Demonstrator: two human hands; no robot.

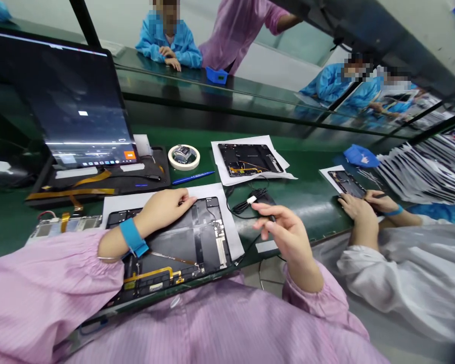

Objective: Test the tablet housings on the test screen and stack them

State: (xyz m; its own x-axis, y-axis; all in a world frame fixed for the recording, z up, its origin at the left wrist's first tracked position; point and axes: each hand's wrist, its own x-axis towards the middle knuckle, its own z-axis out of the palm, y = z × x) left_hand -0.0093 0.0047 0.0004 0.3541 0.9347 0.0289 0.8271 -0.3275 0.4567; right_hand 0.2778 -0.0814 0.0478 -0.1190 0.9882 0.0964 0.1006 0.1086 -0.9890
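An opened tablet housing (174, 242), dark inside with orange flex strips, lies on white paper at the bench's front edge. My left hand (163, 210), with a blue wrist strap (133, 236), rests over its upper part. Those fingers are curled together near the housing's top edge, and what they grip, if anything, is hidden. To the right of the housing my right hand (290, 235) is raised, thumb and fingers closed on a thin black cable (272, 218). A lead runs down from there to a small plug (238, 262) beside the paper.
A lit tablet screen (79, 111) stands on a black tray at the left. Behind are a tape roll (184, 157), a blue pen (193, 177) and a second housing (250, 159). A coiled cable (250, 202) lies between. At right, a co-worker's hands (358, 207) handle another device.
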